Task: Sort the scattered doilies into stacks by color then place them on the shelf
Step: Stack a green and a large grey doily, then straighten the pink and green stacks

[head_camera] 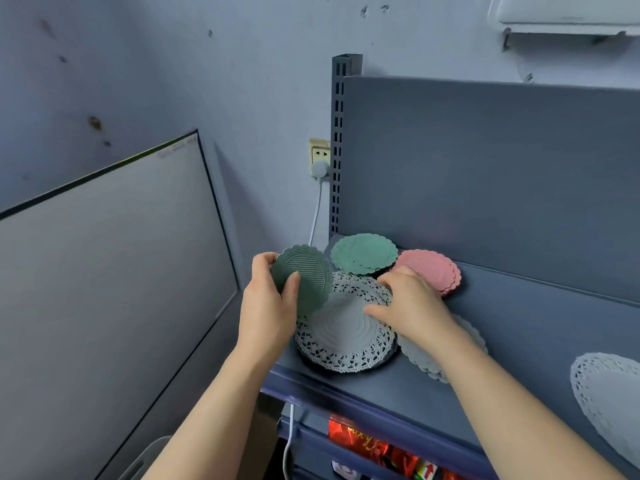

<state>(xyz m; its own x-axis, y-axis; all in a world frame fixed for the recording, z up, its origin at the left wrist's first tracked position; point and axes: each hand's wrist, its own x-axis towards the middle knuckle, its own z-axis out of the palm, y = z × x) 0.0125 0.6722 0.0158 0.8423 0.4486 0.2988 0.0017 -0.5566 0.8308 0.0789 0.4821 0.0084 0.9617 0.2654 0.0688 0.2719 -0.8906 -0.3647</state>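
On the grey shelf [519, 341], the left hand [266, 306] pinches a dark green doily [304, 271], the right hand [408, 306] rests with loose fingers on the white stack [343, 341]; the doily probably goes next onto the green stack [363, 252].

The shelf [519, 323] is dark blue-grey. On it sit green doilies [363, 252], pink doilies [433, 271], and white lacy doilies [343, 337] full of little holes.

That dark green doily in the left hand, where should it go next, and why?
Probably onto the green stack at the back of the shelf. The left hand holds the dark green doily clear of the white lace stack, and green looks the closest match.
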